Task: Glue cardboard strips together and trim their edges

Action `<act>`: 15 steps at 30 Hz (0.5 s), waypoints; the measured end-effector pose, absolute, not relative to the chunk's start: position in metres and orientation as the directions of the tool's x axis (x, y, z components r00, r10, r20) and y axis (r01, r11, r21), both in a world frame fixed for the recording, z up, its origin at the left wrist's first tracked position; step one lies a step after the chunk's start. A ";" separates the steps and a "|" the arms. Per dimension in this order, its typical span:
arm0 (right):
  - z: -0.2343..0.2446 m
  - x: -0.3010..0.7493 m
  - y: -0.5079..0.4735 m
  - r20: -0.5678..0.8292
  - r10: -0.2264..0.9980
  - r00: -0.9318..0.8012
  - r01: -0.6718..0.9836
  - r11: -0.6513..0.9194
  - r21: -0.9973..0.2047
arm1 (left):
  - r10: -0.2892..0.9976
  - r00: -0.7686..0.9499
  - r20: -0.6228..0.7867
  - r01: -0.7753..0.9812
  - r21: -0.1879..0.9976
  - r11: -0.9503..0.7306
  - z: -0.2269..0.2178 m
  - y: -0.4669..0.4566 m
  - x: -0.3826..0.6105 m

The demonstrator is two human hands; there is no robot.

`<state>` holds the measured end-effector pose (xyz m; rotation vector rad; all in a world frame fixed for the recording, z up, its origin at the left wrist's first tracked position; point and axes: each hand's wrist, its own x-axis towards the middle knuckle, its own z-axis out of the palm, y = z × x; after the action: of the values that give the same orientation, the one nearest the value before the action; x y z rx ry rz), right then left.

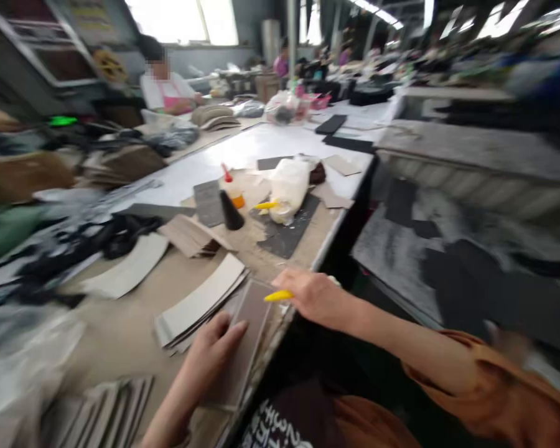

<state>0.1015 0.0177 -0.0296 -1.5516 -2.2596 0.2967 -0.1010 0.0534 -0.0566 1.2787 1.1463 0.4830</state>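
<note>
- The right hand (315,297) was closed around a yellow tool (279,295), whose tapered end stuck out toward the left; the fist hid the middle of it, and a pale bit beyond the knuckles was too blurred to identify.
- The left hand (214,348) lay partly curled on a flat brown panel (254,311), thumb on top; its other fingers were mostly hidden, so whether it gripped the panel or only pressed on it could not be told.
- The panel lay at the near edge of the bench (116,326), its lower left part covered by the left hand and forearm; the yellow tool's tip was over or against its far end, contact being unclear.
- Just left of the panel lay a fanned stack of pale curved pieces (205,298), its lower layers mostly covered.
- Beyond stood a black cone (232,213) and a red-tipped bottle (237,198), the cone partly blocking the bottle.
- Near them, a white plastic bag (290,183) with a second yellow tool (266,205) at its side rested on a dark sheet (287,239); its contents could not be seen.
- At lower left, brown strips (107,410) were cut off by the frame.
- Farther back sat a co-worker (165,93), blurred.
</note>
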 end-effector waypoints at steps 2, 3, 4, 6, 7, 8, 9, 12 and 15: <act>-0.035 0.108 0.028 0.226 0.947 -0.230 0.762 0.320 -0.563 | 0.800 0.398 -0.449 0.196 0.893 0.404 -0.055 0.046 -0.123; -0.038 0.108 0.032 0.200 0.961 -0.192 0.722 0.277 -0.634 | 0.800 0.398 -0.449 0.142 0.892 0.430 -0.055 0.044 -0.128; -0.039 0.106 0.034 0.157 0.973 -0.166 0.679 0.229 -0.698 | 0.802 0.401 -0.443 0.091 0.890 0.447 -0.056 0.041 -0.129; -0.040 0.098 0.035 0.019 0.992 -0.127 0.583 0.090 -0.808 | 0.812 0.396 -0.429 0.038 0.891 0.452 -0.059 0.037 -0.127; -0.039 0.092 0.035 -0.061 0.992 -0.113 0.526 0.008 -0.850 | 0.812 0.396 -0.429 0.024 0.888 0.458 -0.061 0.035 -0.125; -0.039 0.086 0.035 -0.134 0.986 -0.102 0.464 -0.072 -0.883 | 0.808 0.400 -0.432 0.013 0.884 0.467 -0.062 0.032 -0.124; -0.039 0.080 0.036 -0.196 0.976 -0.097 0.401 -0.142 -0.905 | 0.804 0.405 -0.436 0.004 0.880 0.475 -0.063 0.030 -0.123; -0.042 0.066 0.043 -0.305 0.947 -0.101 0.235 -0.276 -0.932 | 0.791 0.415 -0.450 -0.027 0.863 0.505 -0.063 0.025 -0.122; -0.045 0.059 0.049 -0.330 0.938 -0.102 0.147 -0.314 -0.938 | 0.788 0.408 -0.460 -0.076 0.843 0.532 -0.062 0.024 -0.121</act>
<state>0.0587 0.0494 -0.0452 -1.4895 -1.2275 1.4855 -0.1210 0.0240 -0.0623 0.8479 1.0073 0.6353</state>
